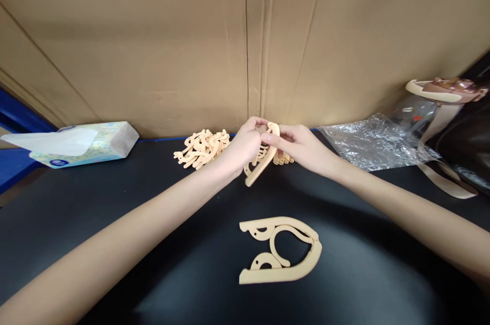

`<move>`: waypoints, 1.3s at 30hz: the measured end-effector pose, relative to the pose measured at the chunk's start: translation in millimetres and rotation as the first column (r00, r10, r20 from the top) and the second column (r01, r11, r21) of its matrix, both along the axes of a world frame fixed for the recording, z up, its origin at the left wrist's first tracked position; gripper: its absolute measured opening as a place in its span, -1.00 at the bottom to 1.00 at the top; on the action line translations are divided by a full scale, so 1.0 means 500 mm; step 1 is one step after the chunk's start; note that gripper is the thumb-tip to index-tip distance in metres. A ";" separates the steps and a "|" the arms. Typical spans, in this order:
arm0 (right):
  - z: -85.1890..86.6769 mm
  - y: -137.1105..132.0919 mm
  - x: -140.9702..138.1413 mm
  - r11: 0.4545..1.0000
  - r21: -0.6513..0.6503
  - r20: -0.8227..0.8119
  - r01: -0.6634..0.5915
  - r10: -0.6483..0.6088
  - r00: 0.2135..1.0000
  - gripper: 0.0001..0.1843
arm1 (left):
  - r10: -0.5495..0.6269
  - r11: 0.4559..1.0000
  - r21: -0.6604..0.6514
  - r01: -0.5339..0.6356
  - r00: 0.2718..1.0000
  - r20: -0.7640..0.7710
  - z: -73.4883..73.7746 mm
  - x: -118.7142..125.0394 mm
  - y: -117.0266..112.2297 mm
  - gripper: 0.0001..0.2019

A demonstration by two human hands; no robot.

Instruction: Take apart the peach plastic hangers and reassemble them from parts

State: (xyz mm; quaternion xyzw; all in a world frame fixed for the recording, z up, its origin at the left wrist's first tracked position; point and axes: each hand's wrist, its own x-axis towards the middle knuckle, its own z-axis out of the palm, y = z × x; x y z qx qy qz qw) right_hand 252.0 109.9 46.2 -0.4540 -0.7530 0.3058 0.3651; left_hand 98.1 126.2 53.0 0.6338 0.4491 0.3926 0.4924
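My left hand [245,144] and my right hand [296,144] meet above the far middle of the black table [115,202]. Both are closed on one beige plastic hanger piece [261,167], which hangs tilted between them. Its upper end is pinched by my fingertips; its lower end points down and to the left. A folded beige plastic hanger [281,251] lies flat on the table nearer to me, untouched. Behind my left hand sits a pile of beige plastic pieces [201,147].
A cardboard wall [245,34] stands along the table's far edge. At the far left lies a tissue pack [76,144]. Crumpled clear plastic film [373,144] lies at the right, next to a beige-strapped bag [446,110].
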 end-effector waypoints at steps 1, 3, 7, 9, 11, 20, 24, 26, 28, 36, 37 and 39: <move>0.003 -0.004 -0.011 1.000 -0.005 -0.056 -0.029 0.029 0.998 -0.47 | -0.007 0.999 -0.042 0.009 0.999 0.053 0.006 -0.003 -0.003 -0.89; 0.009 -0.006 -0.022 0.999 -0.025 -0.152 -0.040 0.036 0.988 -0.50 | -0.008 0.995 -0.099 0.021 0.991 0.136 0.017 -0.014 -0.007 -0.86; 0.018 0.000 -0.011 0.999 -0.043 -0.211 -0.024 0.015 0.977 -0.59 | -0.013 0.988 -0.149 0.050 0.971 0.238 0.040 -0.051 -0.016 -0.82; 0.020 0.001 0.000 1.000 -0.011 -0.198 0.007 -0.009 0.980 -0.58 | -0.061 0.978 -0.182 0.105 0.971 0.232 0.049 -0.071 -0.020 -0.82; 0.022 -0.001 0.009 0.997 0.071 -0.149 0.036 -0.025 0.988 -0.57 | -0.117 0.976 -0.168 0.136 0.986 0.120 0.053 -0.089 -0.023 -0.83; 0.007 -0.030 0.001 0.811 0.546 0.732 -0.211 -0.340 0.590 -0.61 | -0.144 0.962 0.151 0.227 0.894 -0.425 0.021 -0.088 -0.034 -0.67; -0.002 -0.008 0.012 0.934 0.340 0.705 -0.108 -0.178 0.687 -0.78 | 0.011 0.947 0.278 0.160 0.851 -0.525 -0.017 -0.064 -0.053 -0.78; 0.006 0.008 0.026 0.961 0.275 0.565 -0.029 -0.138 0.814 -0.77 | 0.052 0.946 0.295 0.133 0.838 -0.543 -0.036 -0.050 -0.044 -0.86; 0.018 0.020 0.039 0.989 0.120 0.188 0.085 -0.107 0.976 -0.74 | 0.079 0.956 0.280 0.091 0.836 -0.543 -0.047 -0.034 -0.016 -0.83; 0.041 0.017 0.036 0.988 -0.138 -0.264 0.074 -0.109 0.958 -0.76 | 0.036 0.997 0.071 0.002 0.852 -0.523 -0.050 -0.001 0.114 -0.76; 0.041 0.020 0.037 0.983 -0.155 -0.286 0.101 -0.142 0.948 -0.77 | 0.054 0.996 0.083 -0.012 0.849 -0.526 -0.051 -0.003 0.115 -0.77; 0.039 0.028 0.043 0.965 -0.205 -0.348 0.162 -0.227 0.910 -0.79 | 0.109 0.991 0.126 -0.051 0.848 -0.519 -0.052 -0.010 0.109 -0.80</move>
